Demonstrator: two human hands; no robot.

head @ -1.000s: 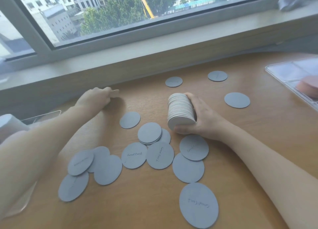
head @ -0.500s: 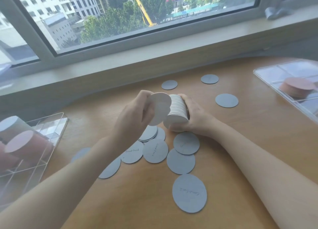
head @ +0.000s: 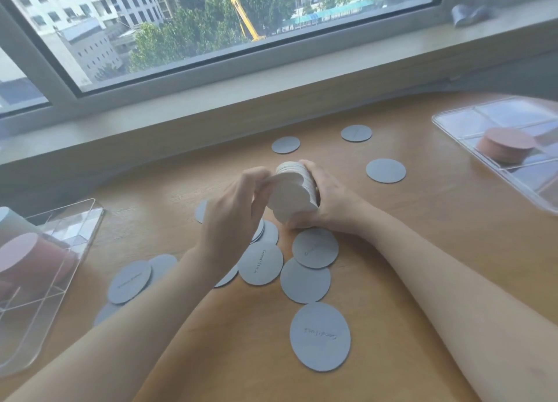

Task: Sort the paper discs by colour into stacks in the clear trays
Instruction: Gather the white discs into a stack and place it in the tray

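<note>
At the desk's centre, my right hand [head: 329,202] grips a stack [head: 297,190] of grey discs on edge, while my left hand [head: 232,217] pinches the front disc [head: 287,199]. Loose discs [head: 311,247] lie scattered at 6 o'clock (three more at 12). Clear trays [head: 453,130] at 3 and 9 hold pink stacks [head: 505,145].

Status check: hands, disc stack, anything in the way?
Right hand grips grey disc stack on edge; left hand pinches disc against it. Loose grey discs below. Nothing blocking.
</note>
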